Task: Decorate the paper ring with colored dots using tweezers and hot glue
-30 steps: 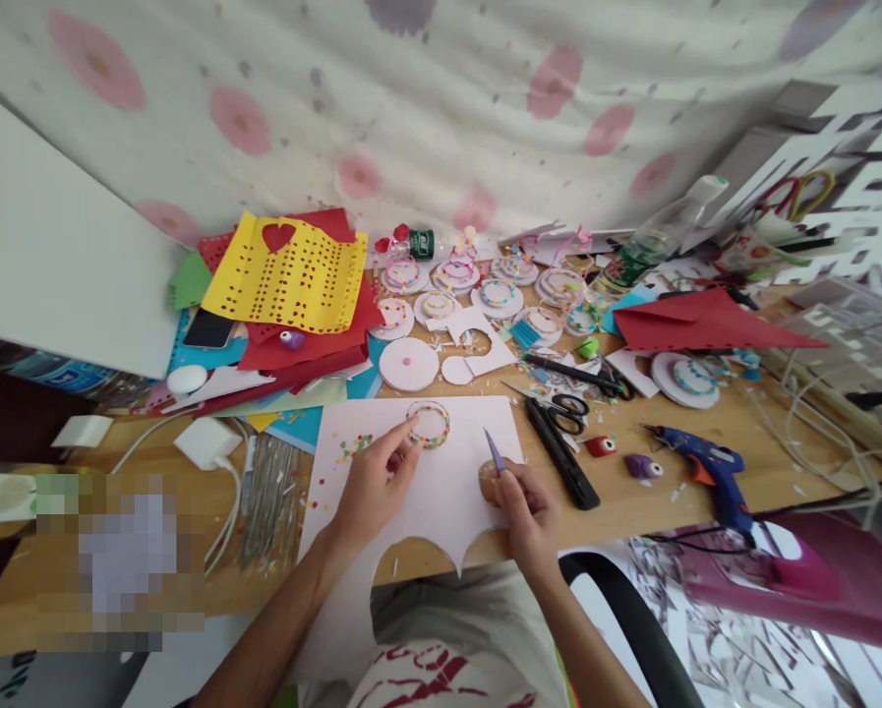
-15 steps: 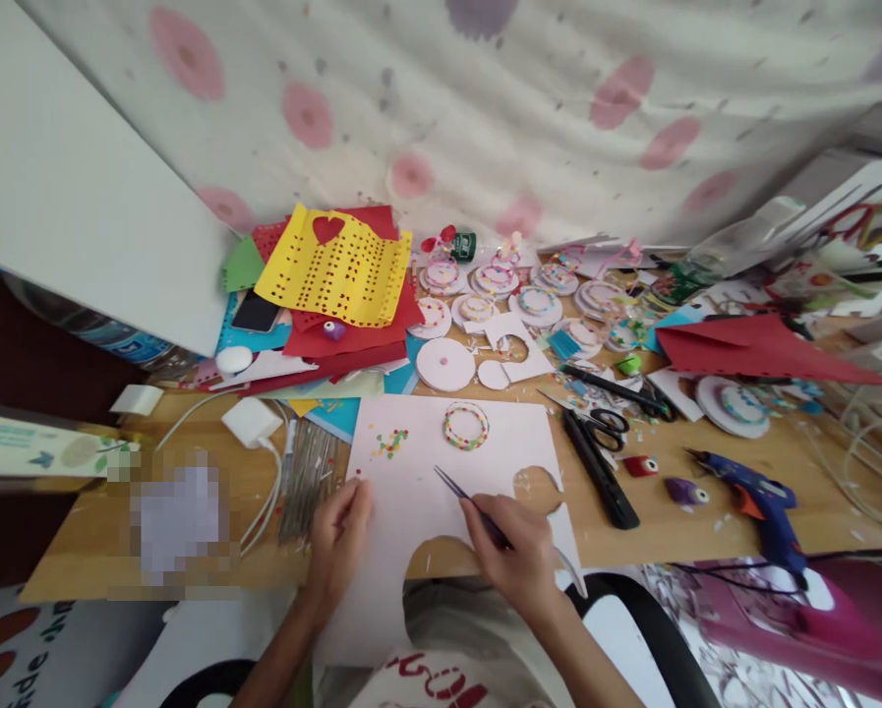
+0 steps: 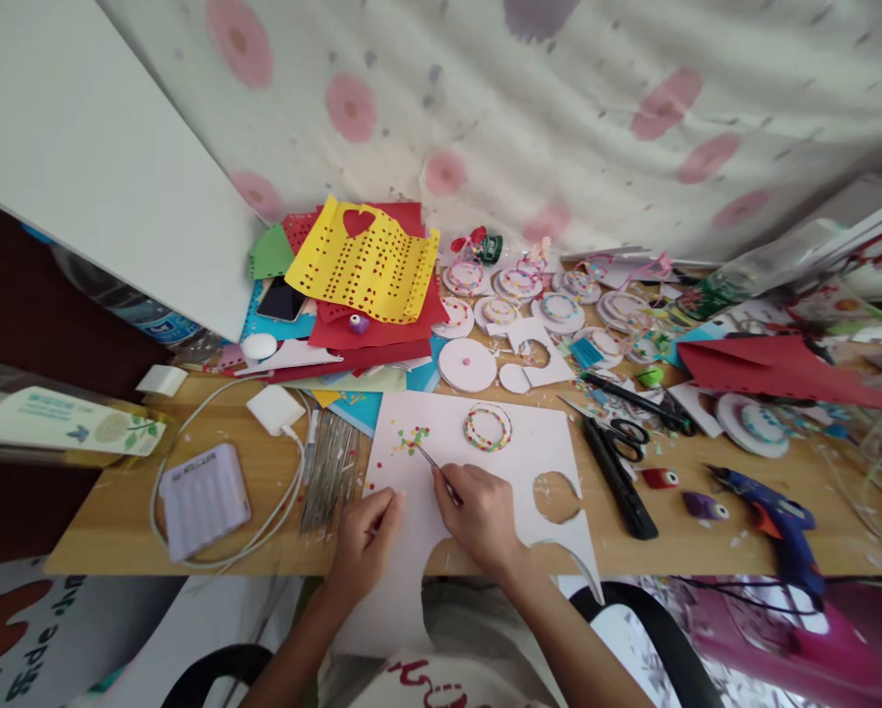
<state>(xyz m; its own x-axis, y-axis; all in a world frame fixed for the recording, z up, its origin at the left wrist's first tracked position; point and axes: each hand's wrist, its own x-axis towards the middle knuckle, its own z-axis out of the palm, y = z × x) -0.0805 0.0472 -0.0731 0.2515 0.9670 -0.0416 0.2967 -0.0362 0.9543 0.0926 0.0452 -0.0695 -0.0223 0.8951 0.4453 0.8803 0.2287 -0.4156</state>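
My right hand [image 3: 483, 515] is closed on thin tweezers [image 3: 435, 466] whose tip reaches a small heap of coloured paper dots [image 3: 413, 439] on a white sheet [image 3: 518, 454] with round cut-outs. My left hand [image 3: 368, 538] rests on the sheet's lower left edge, fingers curled, pressing it to the wooden table [image 3: 108, 516]. A ring of coloured dots [image 3: 488, 428] lies on the sheet just beyond my hands.
Black scissors [image 3: 617, 447] and a blue glue gun [image 3: 772, 521] lie to the right. Finished decorated discs [image 3: 514, 295] sit at the back, with stacked coloured paper [image 3: 367, 270] at back left. A lilac ridged box [image 3: 203, 500], charger and cable lie left.
My right hand has carried the tweezers left and forward, from the sheet's middle to the heap of dots. My left hand left the dot ring and came back to the sheet's near edge.
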